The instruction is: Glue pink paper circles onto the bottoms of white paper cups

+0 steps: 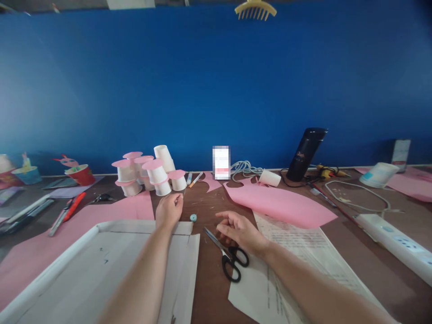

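Observation:
My left hand (pixel 169 209) reaches forward over the brown table, fingers curled together as in a pinch, just in front of a stack of white paper cups (pixel 148 174) with pink paper discs on them; whatever the fingers hold is too small to make out. My right hand (pixel 238 230) rests low on the table with fingers loosely bent and apart, holding nothing. Black-handled scissors (pixel 229 257) lie directly beside it, their blades pointing toward a small round teal object (pixel 193 218) between the two hands.
Pink paper sheets (pixel 280 203) lie right of centre and at the left. A large white sheet (pixel 101 265) and a printed page (pixel 303 252) sit near me. A dark flask (pixel 306 154), cables, a power strip (pixel 394 240), red cutter (pixel 74 206) and decorated cups (pixel 80 173) line the table.

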Tool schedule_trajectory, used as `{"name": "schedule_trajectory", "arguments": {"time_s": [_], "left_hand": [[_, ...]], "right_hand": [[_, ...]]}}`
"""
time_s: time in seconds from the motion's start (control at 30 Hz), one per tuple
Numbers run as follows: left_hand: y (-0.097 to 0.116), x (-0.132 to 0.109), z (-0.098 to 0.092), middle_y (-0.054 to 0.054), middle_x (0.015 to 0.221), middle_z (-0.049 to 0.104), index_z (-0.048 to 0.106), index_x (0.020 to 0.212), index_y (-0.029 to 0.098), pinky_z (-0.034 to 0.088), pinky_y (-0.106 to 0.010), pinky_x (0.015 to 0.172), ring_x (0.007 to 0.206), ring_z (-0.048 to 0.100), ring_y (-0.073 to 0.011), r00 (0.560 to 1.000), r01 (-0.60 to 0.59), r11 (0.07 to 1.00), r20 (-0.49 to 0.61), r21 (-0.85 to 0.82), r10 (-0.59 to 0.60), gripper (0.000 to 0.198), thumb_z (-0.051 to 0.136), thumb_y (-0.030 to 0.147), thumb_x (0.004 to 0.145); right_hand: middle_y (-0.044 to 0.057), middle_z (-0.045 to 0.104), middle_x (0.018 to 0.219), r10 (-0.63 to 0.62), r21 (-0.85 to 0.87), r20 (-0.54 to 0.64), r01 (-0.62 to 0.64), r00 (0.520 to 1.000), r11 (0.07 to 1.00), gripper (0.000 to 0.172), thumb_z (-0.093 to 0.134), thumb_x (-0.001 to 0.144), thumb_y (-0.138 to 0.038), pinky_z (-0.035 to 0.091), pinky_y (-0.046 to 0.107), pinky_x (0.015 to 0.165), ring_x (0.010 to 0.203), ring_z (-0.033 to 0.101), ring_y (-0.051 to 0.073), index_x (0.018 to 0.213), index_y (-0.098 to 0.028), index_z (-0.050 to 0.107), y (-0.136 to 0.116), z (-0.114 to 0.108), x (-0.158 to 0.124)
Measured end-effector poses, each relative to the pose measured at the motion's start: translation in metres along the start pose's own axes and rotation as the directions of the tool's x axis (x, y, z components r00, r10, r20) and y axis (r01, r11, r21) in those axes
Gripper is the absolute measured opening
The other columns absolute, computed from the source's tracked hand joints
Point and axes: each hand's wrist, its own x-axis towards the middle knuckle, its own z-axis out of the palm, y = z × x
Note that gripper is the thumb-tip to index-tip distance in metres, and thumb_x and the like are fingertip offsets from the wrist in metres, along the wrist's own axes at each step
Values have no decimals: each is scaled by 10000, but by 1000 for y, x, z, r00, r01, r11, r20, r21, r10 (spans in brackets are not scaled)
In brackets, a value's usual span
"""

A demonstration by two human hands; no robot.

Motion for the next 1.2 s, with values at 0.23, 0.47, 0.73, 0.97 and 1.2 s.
{"name": "schedule_trajectory", "arguments": {"time_s": [0.23,0.47,0.73,0.97,1.2], "left_hand": [[18,25,-31,-102,919,694,707,961,175,430,-346,802,894,587,-257,967,75,997,-245,1,-72,341,417,337,881],[42,132,-100,-65,978,685,725,924,232,436,-367,830,955,575,-270,956,-2,987,-289,159,48,296,461,336,839],[33,199,-90,-194,1216,605,616,1198,163,436,-468,882,1159,478,-406,974,222,949,-97,224,-205,647,613,570,696],[30,207,-75,-207,1186,627,623,1138,171,455,-501,832,1145,511,-422,927,375,899,-89,226,-364,588,604,565,702],[21,215,-73,-214,1131,658,626,1105,132,490,-457,796,1029,615,-391,966,258,950,-33,176,-256,585,708,498,656]], "right_hand": [[27,635,810,-54,-12,0,54,999,998,367,595,826,-341,454,210,496,628,576,112,1144,-158,568,11,4,5],[29,673,771,-151,-166,-5,148,989,975,263,540,851,-299,460,220,560,613,596,114,1058,-174,644,12,6,3],[34,671,727,-172,-193,-32,163,985,968,257,481,880,-326,437,216,529,563,580,118,991,-181,663,12,6,8],[28,681,731,-162,-220,-10,156,987,963,248,490,880,-335,440,223,557,586,586,128,990,-200,668,16,5,11],[23,684,761,-188,-276,-10,178,982,945,232,482,875,-291,455,239,624,613,598,129,973,-206,674,14,4,11]]}}
